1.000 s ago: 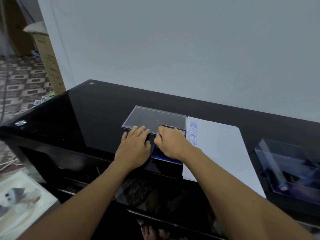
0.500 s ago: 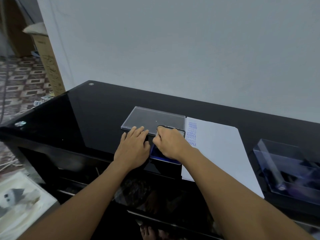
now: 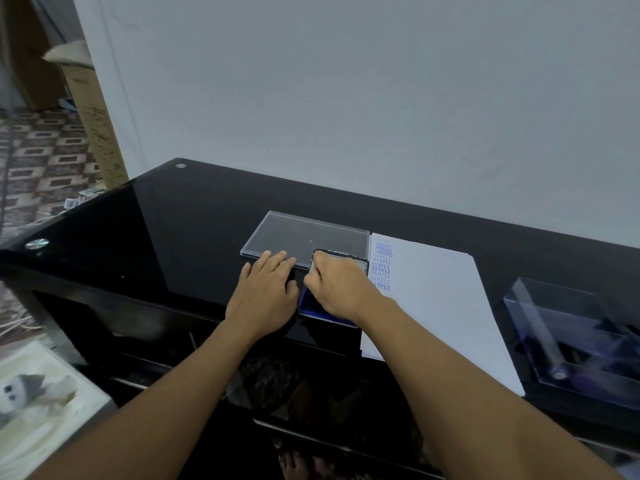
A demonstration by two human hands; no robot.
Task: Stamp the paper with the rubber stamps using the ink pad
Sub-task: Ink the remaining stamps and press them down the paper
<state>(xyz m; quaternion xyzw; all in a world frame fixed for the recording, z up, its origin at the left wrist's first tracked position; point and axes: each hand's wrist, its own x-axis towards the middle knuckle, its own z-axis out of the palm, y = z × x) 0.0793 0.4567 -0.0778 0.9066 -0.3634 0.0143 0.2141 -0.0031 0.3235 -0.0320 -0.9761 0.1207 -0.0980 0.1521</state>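
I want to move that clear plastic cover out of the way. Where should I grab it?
Probably pinch the clear plastic cover at its left short edge, coming from the left. It lies flat and thin on the table. The paper lies close along its right side, and the left hand and right hand crowd its near edge.

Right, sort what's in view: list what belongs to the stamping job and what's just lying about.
For the job:
ink pad, under the right hand
paper, already bearing blue AMENDED and SAMPLE prints
left hand, flat beside the pad
clear box at right, holding dark items, probably stamps

Lying about:
clear plastic lid behind the hands
cardboard box by the wall
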